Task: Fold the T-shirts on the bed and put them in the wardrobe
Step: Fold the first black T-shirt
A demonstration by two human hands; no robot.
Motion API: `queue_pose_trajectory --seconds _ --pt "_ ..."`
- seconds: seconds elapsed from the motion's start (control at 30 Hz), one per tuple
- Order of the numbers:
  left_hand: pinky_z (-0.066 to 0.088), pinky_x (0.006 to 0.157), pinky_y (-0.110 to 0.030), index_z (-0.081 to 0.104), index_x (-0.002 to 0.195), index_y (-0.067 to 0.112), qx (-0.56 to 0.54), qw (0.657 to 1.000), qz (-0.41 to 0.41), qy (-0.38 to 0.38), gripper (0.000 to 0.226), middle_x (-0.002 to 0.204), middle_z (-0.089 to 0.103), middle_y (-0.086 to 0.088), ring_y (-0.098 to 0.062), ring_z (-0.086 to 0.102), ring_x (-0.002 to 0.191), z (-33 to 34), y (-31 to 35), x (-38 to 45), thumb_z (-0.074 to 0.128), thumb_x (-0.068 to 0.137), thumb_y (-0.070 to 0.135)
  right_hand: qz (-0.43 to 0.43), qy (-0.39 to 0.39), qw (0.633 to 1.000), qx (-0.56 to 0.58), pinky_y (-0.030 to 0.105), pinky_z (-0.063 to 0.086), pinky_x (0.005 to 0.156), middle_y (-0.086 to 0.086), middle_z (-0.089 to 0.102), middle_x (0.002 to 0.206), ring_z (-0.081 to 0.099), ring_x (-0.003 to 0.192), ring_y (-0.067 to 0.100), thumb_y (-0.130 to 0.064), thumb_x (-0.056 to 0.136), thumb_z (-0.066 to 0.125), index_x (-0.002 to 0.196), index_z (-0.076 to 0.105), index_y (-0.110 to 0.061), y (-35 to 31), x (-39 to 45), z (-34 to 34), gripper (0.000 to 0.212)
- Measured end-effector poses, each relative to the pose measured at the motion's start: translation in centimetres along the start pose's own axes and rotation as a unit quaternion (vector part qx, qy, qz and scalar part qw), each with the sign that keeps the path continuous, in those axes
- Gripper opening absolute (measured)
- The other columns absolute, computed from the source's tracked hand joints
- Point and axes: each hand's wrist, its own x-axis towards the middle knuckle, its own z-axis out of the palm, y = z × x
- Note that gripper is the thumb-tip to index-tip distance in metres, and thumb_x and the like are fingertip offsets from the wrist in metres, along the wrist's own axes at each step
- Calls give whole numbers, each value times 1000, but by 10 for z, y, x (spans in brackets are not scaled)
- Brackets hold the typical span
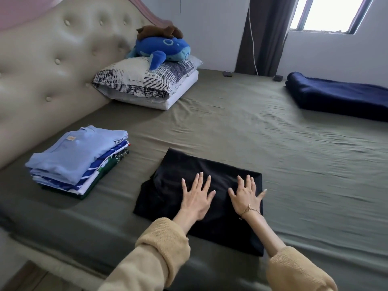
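A black T-shirt [178, 164] lies folded into a rectangle on the olive bed sheet [294, 164], near the front edge. My left hand [196, 196] and my right hand [246, 195] both rest flat on it, palms down, fingers spread, side by side. Neither hand grips the cloth. To the left, near the headboard, sits a stack of folded T-shirts [77, 160] with a light blue one on top and striped blue, white and dark green ones beneath.
A padded beige headboard [52, 66] runs along the left. Patterned pillows [147, 82] carry a blue plush toy [163, 49] at the back. A folded navy blanket [340, 97] lies at the far right. A dark curtain [264, 34] and window are behind.
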Motion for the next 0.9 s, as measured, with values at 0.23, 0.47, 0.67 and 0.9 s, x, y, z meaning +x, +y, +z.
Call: queue_pose_trajectory --seconds 0.23,0.47,0.67,0.9 --pt "0 117 -46 11 153 20 -29 994 96 42 56 159 4 -2 -13 -1 146 10 58 -11 25 102 41 118 71 971 194 36 28 103 26 36 138 36 128 38 -23 91 58 139 31 1 54 1 -24 60" --pt "45 78 -32 48 88 15 -126 973 175 77 22 88 54 1 -18 53 87 0 79 -26 54 92 36 150 -49 952 261 33 46 72 19 61 92 59 77 29 -28 87 62 90 59 -3 68 32 -36 25" --pt "37 69 -31 49 69 15 -59 988 143 -13 49 75 62 -5 -24 59 78 -6 103 -21 59 79 63 137 -86 937 309 20 43 43 13 57 96 53 76 23 -18 88 64 107 63 3 77 33 -38 28" --pt "43 67 -28 57 61 15 -20 981 175 -80 39 70 63 -5 -24 60 76 -10 118 -23 70 73 50 109 -75 934 331 16 47 43 11 55 79 47 51 14 -15 87 66 85 63 -3 94 30 -41 12"
